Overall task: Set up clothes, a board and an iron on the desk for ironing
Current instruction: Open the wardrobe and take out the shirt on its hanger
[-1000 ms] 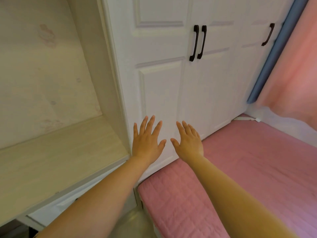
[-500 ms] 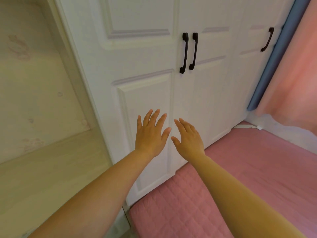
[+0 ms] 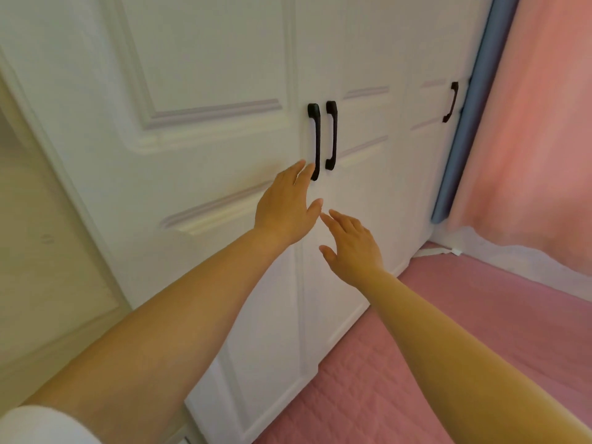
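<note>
My left hand (image 3: 286, 209): fingers straight, holding nothing, tips at black wardrobe handle (image 3: 315, 141). My right hand (image 3: 351, 248): fingers relaxed, empty, just below. Pink bed (image 3: 448, 341) beneath.

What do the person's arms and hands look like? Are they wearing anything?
Both forearms are bare, and both hands, the left hand and the right hand, are bare too: no gloves, rings, watch or bracelets show. The only clothing in view is a white sleeve on the left upper arm, at the picture's bottom-left corner.
</note>
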